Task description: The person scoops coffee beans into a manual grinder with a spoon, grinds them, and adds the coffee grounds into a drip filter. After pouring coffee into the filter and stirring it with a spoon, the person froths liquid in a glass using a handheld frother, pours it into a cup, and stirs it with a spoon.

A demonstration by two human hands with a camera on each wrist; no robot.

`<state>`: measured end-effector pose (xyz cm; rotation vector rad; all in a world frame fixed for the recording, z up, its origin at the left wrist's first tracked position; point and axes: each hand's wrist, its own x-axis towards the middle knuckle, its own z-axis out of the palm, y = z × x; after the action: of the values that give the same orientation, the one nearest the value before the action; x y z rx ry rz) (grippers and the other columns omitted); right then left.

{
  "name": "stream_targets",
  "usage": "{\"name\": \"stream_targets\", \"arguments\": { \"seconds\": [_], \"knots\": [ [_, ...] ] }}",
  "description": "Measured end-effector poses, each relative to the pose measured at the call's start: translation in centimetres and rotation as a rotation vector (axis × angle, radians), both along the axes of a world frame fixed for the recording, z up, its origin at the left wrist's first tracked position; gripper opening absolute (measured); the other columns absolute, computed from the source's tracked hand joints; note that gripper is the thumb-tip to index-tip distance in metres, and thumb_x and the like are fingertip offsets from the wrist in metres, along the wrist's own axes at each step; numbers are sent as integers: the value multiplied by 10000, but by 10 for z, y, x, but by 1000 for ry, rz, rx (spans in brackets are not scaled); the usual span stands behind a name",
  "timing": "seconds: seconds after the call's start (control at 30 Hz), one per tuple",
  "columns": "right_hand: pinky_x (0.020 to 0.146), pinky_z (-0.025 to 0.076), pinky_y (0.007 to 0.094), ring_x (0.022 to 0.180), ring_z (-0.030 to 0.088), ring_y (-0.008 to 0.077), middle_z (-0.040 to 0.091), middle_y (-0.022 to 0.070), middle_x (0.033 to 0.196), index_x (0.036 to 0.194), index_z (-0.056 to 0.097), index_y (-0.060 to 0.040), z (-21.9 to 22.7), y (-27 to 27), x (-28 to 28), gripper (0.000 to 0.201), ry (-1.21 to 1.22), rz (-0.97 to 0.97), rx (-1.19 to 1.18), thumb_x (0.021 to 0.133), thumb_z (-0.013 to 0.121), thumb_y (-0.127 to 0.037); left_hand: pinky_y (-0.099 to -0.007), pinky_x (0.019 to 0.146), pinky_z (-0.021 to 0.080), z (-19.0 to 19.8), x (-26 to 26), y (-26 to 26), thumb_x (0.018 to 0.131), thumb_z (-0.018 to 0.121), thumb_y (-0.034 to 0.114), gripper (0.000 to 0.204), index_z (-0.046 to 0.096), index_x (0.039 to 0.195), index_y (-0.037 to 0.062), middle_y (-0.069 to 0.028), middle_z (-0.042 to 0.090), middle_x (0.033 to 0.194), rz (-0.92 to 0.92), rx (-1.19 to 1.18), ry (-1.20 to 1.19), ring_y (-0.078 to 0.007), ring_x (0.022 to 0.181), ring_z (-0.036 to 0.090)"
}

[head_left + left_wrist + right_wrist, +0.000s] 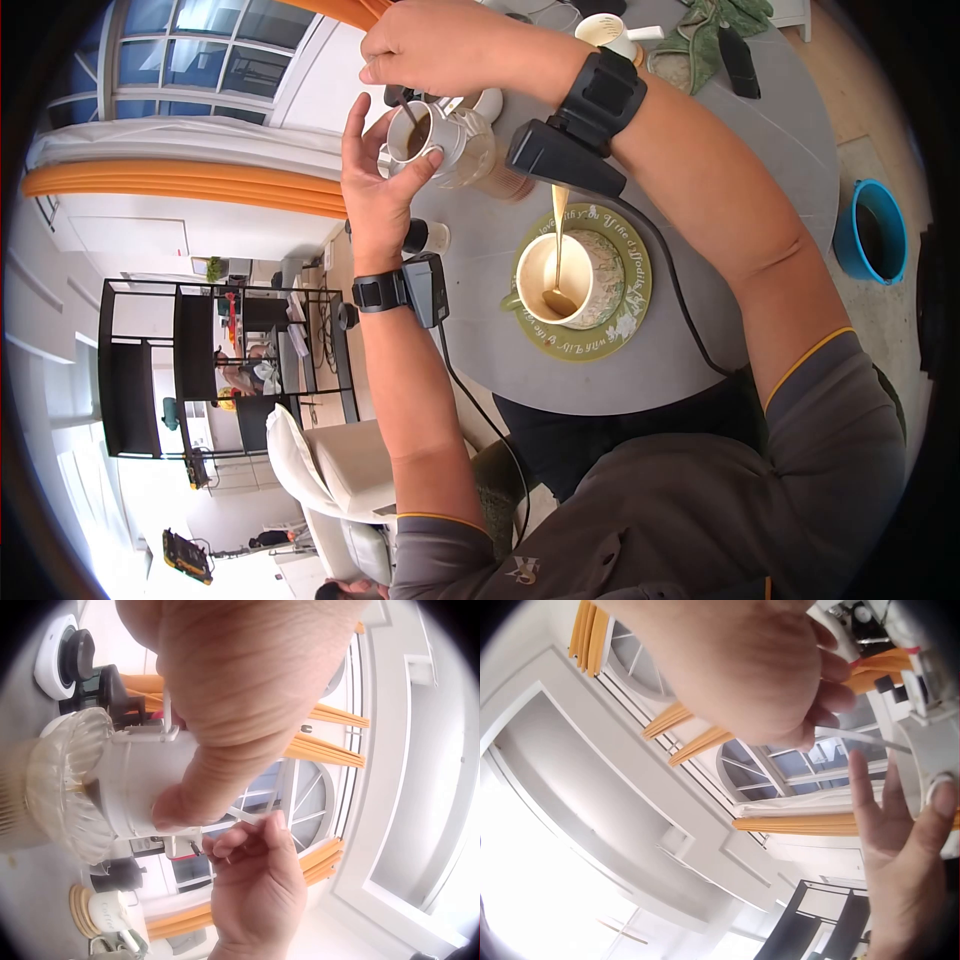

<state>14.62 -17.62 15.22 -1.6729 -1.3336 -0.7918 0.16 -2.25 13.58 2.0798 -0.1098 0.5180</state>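
My left hand [380, 200] grips a white cylindrical container [142, 780], thumb on its side. It stands over a fluted glass vessel [71, 784] on the table; brown liquid [418, 136] shows inside. Above its mouth, my right hand [440, 48] pinches a slim stirring stick [862, 737] between thumb and fingers. The stick's lower end dips into the container, and its tip is hidden. Nearer my body, a cream cup [597, 280] with a gold spoon [559, 250] leaning in it stands on a green lettered plate [630, 320].
A white handled pot [605, 30], marked "Coffee" in the left wrist view, sits on wooden coasters [79, 907] at the far side. Near it lie a green cloth [690, 50] and a black object [738, 62]. A blue bucket [852, 240] stands beyond the round grey table [480, 350].
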Motion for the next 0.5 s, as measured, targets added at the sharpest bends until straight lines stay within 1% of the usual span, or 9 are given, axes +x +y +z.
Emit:
{"name": "stream_targets", "arguments": {
  "seconds": [0.07, 0.1, 0.17, 0.2, 0.27, 0.3, 0.37, 0.47, 0.5],
  "knots": [
    [750, 579, 456, 843, 735, 292, 754, 84, 909, 967, 777, -98, 5, -16, -18, 268, 202, -186, -99, 956, 584, -283, -396, 1063, 479, 1, 0, -2, 721, 889, 53, 1044, 297, 1580, 23, -147, 621, 1329, 0, 5, -3, -231, 1233, 587],
    [750, 579, 456, 843, 735, 292, 754, 84, 909, 967, 777, -98, 6, -16, -17, 268, 202, -186, -98, 956, 584, -283, -396, 1062, 479, 2, 0, -3, 721, 890, 54, 1045, 297, 1580, 23, -147, 621, 1331, -1, 10, -6, -230, 1232, 588],
    [749, 583, 442, 855, 737, 286, 757, 71, 919, 962, 779, -108, 7, -11, -9, 262, 215, -88, -192, 954, 584, -284, -394, 1059, 482, 1, 0, -1, 720, 890, 54, 1045, 297, 1580, 24, -147, 622, 1330, -7, 15, -5, -230, 1232, 588],
    [749, 583, 442, 855, 737, 286, 757, 71, 919, 962, 779, -108, 6, -3, 0, 262, 214, -87, -191, 954, 584, -284, -393, 1056, 484, 1, 1, 0, 720, 891, 53, 1046, 298, 1580, 25, -147, 623, 1329, -12, 19, -3, -230, 1232, 588],
    [745, 583, 434, 860, 737, 281, 757, 61, 923, 960, 780, -112, 7, 5, 8, 263, -316, -139, -112, 949, 585, -289, -392, 1055, 486, 1, 0, -1, 719, 892, 54, 1048, 297, 1581, 24, -147, 625, 1327, -6, 16, -5, -230, 1232, 588],
    [745, 583, 434, 860, 737, 281, 757, 61, 923, 960, 780, -112, 0, 6, 10, 263, -316, -139, -112, 949, 585, -289, -392, 1053, 487, 1, 0, -1, 718, 893, 54, 1050, 296, 1581, 24, -146, 626, 1325, -2, 12, -6, -230, 1232, 588],
    [744, 582, 437, 862, 738, 275, 757, 58, 928, 973, 779, -118, 8, -19, -19, 253, 222, -137, -69, 947, 584, -276, -392, 1053, 487, 2, 0, -3, 717, 893, 52, 1051, 295, 1581, 24, -147, 627, 1323, 2, 25, -9, -230, 1233, 588],
    [753, 581, 441, 866, 739, 271, 756, 55, 918, 994, 778, -126, 6, -8, -10, 256, 179, -128, -183, 949, 579, -282, -392, 1053, 487, 2, 0, -4, 718, 893, 49, 1050, 296, 1581, 23, -147, 629, 1322, 2, 23, -8, -229, 1234, 588],
    [753, 581, 441, 866, 739, 271, 756, 55, 918, 994, 778, -126, 2, 1, -1, 256, 178, -127, -183, 949, 579, -282, -392, 1054, 487, 2, 0, -4, 719, 892, 48, 1049, 296, 1581, 23, -147, 629, 1321, -1, 8, -4, -228, 1233, 589]
  ]
}}
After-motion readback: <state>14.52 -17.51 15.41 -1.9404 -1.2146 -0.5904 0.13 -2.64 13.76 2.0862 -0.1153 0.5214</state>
